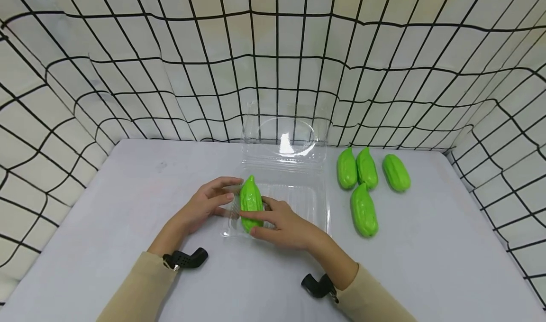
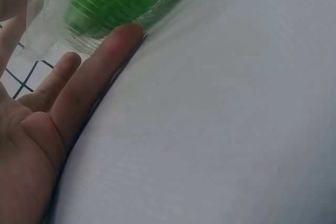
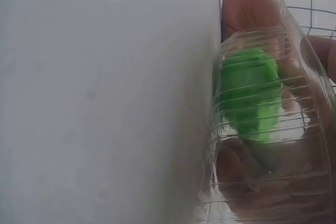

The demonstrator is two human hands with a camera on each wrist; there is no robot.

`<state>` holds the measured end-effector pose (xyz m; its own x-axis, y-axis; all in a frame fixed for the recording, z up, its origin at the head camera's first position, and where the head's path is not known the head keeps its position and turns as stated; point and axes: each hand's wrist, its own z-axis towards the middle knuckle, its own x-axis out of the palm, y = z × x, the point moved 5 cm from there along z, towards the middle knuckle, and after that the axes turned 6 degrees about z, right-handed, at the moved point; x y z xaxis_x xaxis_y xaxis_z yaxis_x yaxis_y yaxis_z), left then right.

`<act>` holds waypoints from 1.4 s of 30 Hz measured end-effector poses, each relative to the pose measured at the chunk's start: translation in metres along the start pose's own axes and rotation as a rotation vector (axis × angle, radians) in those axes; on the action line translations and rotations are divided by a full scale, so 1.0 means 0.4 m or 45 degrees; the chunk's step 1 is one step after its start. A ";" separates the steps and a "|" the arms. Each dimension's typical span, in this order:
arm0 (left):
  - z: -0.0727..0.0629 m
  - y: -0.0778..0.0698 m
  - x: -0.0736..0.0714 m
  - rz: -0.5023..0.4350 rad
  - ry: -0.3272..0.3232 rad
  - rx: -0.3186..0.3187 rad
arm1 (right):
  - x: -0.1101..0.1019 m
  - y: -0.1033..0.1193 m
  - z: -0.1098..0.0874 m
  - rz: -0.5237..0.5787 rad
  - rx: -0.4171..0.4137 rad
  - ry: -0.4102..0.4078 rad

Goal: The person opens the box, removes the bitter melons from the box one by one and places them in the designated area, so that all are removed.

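A clear plastic clamshell box (image 1: 294,203) lies with its lid (image 1: 273,144) folded back. At the left end of its base is a green ridged toy fruit (image 1: 250,199), its pointed tip facing away. My right hand (image 1: 287,225) reaches over the front of the box and grips this fruit, one finger across it and the thumb near its lower end. My left hand (image 1: 209,203) is at the box's left wall, fingers loosely extended. In the left wrist view, one straight finger (image 2: 100,72) touches the outside of the clear wall. The right wrist view shows the fruit (image 3: 249,95) through the ribbed plastic.
Several more green toy fruits (image 1: 364,210) lie on the white table (image 1: 426,246) to the right of the box. Black wire mesh (image 1: 277,56) stands along the back and both sides. Each wrist wears a black camera (image 1: 187,258).
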<state>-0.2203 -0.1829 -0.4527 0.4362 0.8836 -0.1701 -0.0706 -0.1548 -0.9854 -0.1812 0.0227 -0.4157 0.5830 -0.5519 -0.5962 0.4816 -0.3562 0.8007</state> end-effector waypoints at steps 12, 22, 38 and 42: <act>0.003 0.001 0.004 -0.060 0.014 0.016 | -0.017 -0.022 -0.013 0.264 0.252 -0.193; 0.006 0.004 0.006 -0.070 -0.005 -0.039 | -0.061 -0.018 -0.019 0.348 0.237 -0.484; 0.005 0.002 -0.001 -0.037 -0.012 -0.030 | -0.136 0.049 -0.045 0.527 0.132 -0.430; 0.004 -0.001 0.003 -0.053 -0.005 -0.031 | -0.155 0.048 -0.069 0.549 0.162 -0.428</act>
<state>-0.2213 -0.1810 -0.4524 0.4346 0.8914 -0.1287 -0.0302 -0.1284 -0.9913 -0.1899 0.0710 -0.3647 0.4590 -0.8703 -0.1786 0.1512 -0.1216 0.9810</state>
